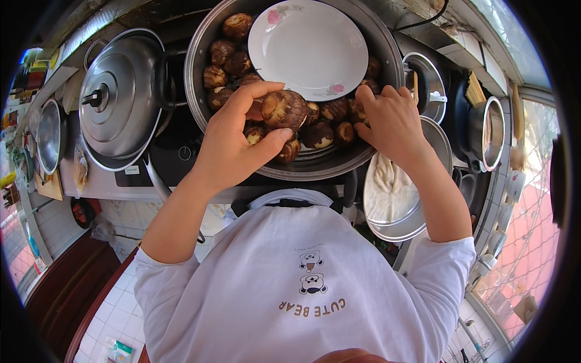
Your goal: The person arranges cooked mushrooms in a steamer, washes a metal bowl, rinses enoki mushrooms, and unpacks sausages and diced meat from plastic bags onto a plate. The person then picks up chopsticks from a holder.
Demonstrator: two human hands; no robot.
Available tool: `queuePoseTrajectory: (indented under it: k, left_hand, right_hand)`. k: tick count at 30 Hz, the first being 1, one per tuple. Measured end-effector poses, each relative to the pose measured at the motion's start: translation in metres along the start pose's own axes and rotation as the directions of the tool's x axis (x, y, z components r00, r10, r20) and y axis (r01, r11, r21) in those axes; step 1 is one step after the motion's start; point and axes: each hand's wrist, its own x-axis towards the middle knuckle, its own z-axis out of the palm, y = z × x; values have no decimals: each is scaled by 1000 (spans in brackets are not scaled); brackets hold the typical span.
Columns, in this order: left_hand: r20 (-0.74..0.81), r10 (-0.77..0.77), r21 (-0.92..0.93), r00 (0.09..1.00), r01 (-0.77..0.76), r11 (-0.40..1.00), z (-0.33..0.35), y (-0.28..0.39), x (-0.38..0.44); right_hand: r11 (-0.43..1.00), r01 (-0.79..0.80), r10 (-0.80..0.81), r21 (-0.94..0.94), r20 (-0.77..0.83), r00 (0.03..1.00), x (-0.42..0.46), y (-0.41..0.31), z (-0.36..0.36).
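My left hand (pixel 240 131) holds a brown, ringed taro corm (pixel 285 110) between thumb and fingers, above the front of a large steel pot (pixel 308 172). More taro corms (pixel 221 51) lie inside the pot, mostly to the left and front. Among them, a white plate (pixel 308 50) with pink rose prints rests towards the back. My right hand (pixel 392 125) reaches in at the pot's right front. Its bent fingers and thumb are on either side of another corm (pixel 356 111); the palm side is hidden, so I cannot tell whether it is gripped.
Left of the pot stands a lidded steel pan (pixel 120 100) on the dark cooktop (pixel 156 165). A steel basin (pixel 51 136) is farther left. Under my right forearm sits a round pan (pixel 395 231) with a pale cloth-like thing (pixel 392 174). Small saucepans (pixel 492 136) stand at right.
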Motion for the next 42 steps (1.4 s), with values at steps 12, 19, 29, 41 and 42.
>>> queuePoseTrajectory:
  k: [12, 19, 29, 41, 42]
  left_hand:
    - [46, -1, 52, 999, -2, 999, -1, 1, -1]
    - [116, 17, 99, 993, -28, 995, 4, 8, 3]
    - [113, 34, 125, 993, -48, 991, 5, 6, 5]
    - [138, 35, 109, 990, -50, 993, 3, 4, 5]
    - [139, 41, 115, 989, -57, 992, 3, 4, 5]
  right_hand:
    - [939, 132, -75, 318, -186, 980, -4, 24, -7]
    - [998, 35, -16, 53, -323, 946, 0, 47, -13]
    - [996, 55, -61, -71, -89, 994, 21, 30, 3]
    - [995, 92, -88, 24, -119, 989, 11, 36, 4]
    - [994, 107, -104, 19, -122, 987, 10, 37, 5]
